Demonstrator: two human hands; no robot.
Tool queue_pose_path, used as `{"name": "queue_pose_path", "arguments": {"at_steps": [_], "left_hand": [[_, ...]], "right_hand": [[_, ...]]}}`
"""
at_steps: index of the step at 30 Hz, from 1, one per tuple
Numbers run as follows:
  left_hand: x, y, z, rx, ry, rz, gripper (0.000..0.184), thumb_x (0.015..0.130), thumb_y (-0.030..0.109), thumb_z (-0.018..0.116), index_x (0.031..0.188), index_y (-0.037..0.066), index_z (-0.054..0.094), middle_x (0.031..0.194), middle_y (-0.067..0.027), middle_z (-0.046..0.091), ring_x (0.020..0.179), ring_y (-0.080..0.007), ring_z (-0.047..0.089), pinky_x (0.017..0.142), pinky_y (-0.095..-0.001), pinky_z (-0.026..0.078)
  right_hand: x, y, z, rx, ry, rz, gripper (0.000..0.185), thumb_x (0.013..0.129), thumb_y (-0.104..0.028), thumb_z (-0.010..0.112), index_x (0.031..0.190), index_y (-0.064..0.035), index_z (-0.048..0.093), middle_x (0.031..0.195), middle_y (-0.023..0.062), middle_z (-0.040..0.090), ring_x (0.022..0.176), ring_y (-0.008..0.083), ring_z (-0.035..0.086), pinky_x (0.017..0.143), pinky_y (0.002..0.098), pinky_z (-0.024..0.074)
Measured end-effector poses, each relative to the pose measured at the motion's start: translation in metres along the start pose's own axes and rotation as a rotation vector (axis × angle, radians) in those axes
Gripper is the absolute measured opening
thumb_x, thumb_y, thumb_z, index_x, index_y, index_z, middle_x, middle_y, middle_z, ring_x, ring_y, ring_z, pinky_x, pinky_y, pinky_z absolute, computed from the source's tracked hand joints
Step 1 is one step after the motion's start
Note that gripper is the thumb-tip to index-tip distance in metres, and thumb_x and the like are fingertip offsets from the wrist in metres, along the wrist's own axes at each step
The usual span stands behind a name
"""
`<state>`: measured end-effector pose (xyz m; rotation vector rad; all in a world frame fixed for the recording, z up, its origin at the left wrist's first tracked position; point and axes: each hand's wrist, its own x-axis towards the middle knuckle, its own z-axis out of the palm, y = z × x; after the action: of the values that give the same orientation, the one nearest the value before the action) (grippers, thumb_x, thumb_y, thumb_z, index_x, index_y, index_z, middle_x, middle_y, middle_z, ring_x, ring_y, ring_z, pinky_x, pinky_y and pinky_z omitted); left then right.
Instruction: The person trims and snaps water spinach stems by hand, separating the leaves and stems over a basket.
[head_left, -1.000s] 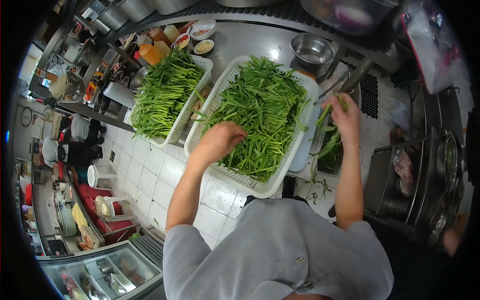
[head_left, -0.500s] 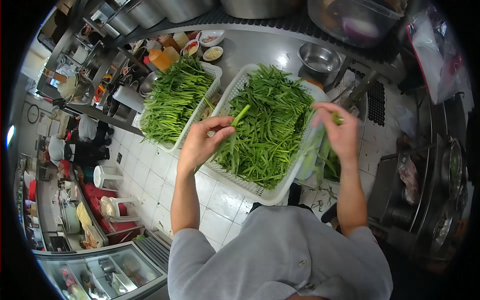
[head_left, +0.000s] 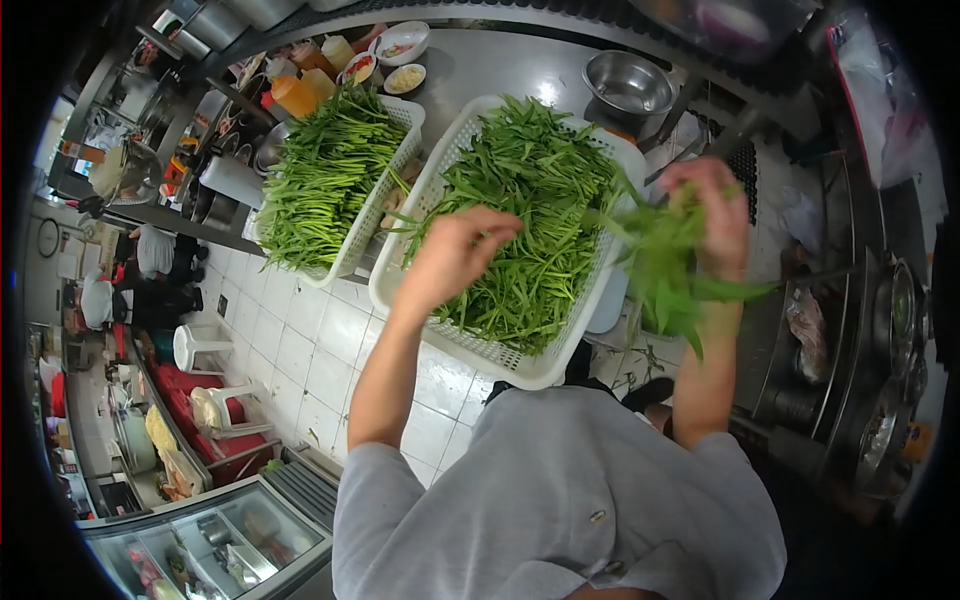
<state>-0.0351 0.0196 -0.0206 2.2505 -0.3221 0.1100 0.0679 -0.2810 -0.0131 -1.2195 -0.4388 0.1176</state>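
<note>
My right hand, blurred by motion, is closed round a bunch of water spinach to the right of the large white basket. Long leaves hang from that hand, across the wrist and towards the basket's edge. Over the basket's left side is my left hand, its fingers loosely bent and apart from the thumb, with no stem visible in them. Loose leafy greens fill the basket below. A second white basket, to the left, holds stems laid side by side.
A steel bowl stands on the metal counter behind the baskets. Sauce bottles and small bowls are at the back left. A shelf edge overhangs the counter. Plant scraps lie on the floor.
My right hand has moved up and right, and more leafy greens show in it. My left hand has shifted right; the short green stem at its fingertips no longer shows. The view has shifted slightly.
</note>
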Motion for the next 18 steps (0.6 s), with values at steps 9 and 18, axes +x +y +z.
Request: {"name": "queue_pose_path", "arguments": {"at_steps": [9,18], "left_hand": [[0.010,-0.032,0.031,0.415,-0.225,-0.042,0.024,0.086,0.012,0.069,0.109,0.004,0.070,0.106,-0.0129,0.068,0.096,-0.0290,0.064,0.083,-0.0386,0.051],[-0.007,0.010,-0.025,-0.117,0.041,-0.128,0.017,0.087,0.006,0.070,0.104,0.001,0.070,0.094,-0.0068,0.067,0.086,-0.0160,0.062,0.077,-0.0298,0.049]], "right_hand": [[-0.026,0.001,-0.009,0.228,0.337,0.075,0.026,0.105,-0.026,0.046,0.110,-0.0015,0.053,0.074,0.0067,0.060,0.067,0.0159,0.056,0.075,0.0381,0.0509],[-0.005,0.001,0.055,-0.384,0.094,0.241,0.023,0.087,-0.025,0.075,0.097,-0.0037,0.073,0.072,-0.0030,0.062,0.058,0.0030,0.049,0.050,0.0203,0.0346]]}}
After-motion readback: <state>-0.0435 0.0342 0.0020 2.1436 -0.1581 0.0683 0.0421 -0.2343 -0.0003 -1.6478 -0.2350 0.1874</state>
